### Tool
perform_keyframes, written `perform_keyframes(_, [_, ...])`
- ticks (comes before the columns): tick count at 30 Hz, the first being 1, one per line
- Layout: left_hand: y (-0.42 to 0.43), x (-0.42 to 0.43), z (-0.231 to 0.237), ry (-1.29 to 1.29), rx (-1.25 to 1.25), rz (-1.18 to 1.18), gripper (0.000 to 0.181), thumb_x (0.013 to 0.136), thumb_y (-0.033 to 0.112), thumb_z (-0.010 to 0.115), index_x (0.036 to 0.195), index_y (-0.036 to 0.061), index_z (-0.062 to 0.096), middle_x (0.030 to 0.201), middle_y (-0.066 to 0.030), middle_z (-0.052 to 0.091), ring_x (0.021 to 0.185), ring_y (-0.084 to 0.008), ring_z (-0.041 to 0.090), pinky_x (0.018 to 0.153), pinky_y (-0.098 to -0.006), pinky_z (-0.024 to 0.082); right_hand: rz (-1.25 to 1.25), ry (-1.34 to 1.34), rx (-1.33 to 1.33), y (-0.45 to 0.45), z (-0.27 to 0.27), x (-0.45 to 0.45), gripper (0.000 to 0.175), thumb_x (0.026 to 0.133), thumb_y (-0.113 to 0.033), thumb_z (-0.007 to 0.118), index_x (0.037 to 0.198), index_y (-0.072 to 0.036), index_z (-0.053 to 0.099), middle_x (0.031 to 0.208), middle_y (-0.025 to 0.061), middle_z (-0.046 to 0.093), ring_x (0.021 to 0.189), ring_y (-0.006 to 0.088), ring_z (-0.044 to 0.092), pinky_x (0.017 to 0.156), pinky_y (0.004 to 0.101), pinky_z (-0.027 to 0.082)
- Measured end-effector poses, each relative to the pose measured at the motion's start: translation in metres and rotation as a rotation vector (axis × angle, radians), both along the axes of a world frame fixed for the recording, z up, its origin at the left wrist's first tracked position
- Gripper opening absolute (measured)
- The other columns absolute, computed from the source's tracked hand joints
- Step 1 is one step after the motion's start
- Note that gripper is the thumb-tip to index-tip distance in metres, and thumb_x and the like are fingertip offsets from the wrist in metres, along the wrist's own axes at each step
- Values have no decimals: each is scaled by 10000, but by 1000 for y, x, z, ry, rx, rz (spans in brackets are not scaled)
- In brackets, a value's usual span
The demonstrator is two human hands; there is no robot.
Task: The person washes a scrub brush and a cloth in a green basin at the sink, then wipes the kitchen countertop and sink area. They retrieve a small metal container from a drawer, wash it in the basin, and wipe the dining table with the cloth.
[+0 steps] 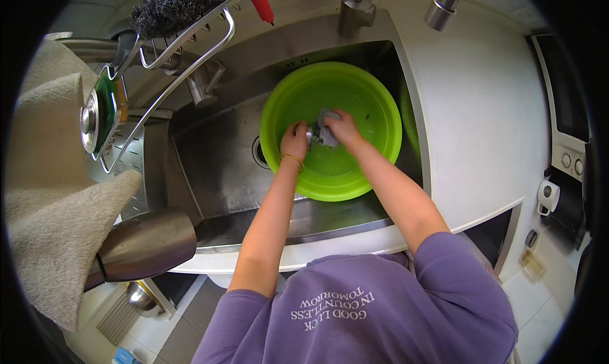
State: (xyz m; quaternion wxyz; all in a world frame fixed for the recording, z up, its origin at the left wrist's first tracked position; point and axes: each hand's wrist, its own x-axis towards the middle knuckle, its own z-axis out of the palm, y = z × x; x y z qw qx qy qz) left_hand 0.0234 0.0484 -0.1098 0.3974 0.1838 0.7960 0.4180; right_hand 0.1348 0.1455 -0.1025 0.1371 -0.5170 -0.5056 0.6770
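Observation:
Inside a green plastic basin (333, 183) of water, standing in a steel sink (223, 173), both my hands work close together. My left hand (295, 143), with a yellow bangle at the wrist, grips a small shiny object (309, 136), perhaps glass or metal; its exact kind is unclear. A wet greyish cloth (328, 136) is pinched in my right hand (343, 128) and lies against or right beside that object. Small dark bits show in the basin near my right hand.
A faucet base (357, 14) and a spout (440, 16) stand behind the sink. At upper left hangs a wire rack (190, 69) with a black scrubbing brush (183, 7) and a green scouring pad (103, 112). A beige towel (47, 197) hangs at left, a white countertop (480, 116) spans the right.

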Motion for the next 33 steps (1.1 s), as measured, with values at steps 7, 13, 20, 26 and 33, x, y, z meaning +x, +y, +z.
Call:
perform_keyframes(7, [9, -4, 24, -110, -15, 252, 361, 810, 351, 482, 994, 46, 537, 776, -134, 564, 729, -236, 552, 675, -323, 434, 533, -277, 227, -7, 18, 14, 504, 626, -198, 566, 1057, 61, 531, 889, 184, 601, 807, 250, 585, 729, 310, 457])
perform_keyframes(13, [4, 15, 40, 519, 54, -168, 353, 795, 332, 507, 1040, 78, 498, 951, -158, 491, 833, -331, 528, 716, -394, 438, -39, -27, -146, -10, 7, 9, 312, 726, -211, 509, 910, 37, 555, 841, 143, 611, 733, 260, 585, 708, 342, 469])
perform_keyframes(20, [2, 32, 54, 540, 136, -273, 361, 783, 280, 518, 1075, 71, 477, 1010, -180, 467, 859, -354, 511, 729, -403, 434, -416, 410, -1011, -9, 0, 4, 242, 828, -196, 369, 846, -8, 520, 836, 128, 596, 773, 256, 573, 770, 374, 458])
perform_keyframes(26, [-3, 23, 42, 422, 281, -208, 321, 801, 227, 498, 1067, 49, 477, 1010, -181, 472, 899, -339, 493, 786, -368, 409, -536, 637, -1104, -25, 9, 2, 215, 811, -190, 379, 829, -30, 521, 799, 125, 593, 730, 267, 571, 751, 382, 464])
perform_keyframes(33, [-4, 19, 31, 164, 333, -77, 270, 830, 208, 476, 1028, 26, 503, 998, -164, 520, 927, -276, 499, 823, -319, 387, -387, 605, -1049, -24, 15, 0, 217, 797, -208, 409, 797, -38, 542, 779, 107, 601, 718, 241, 578, 733, 355, 470])
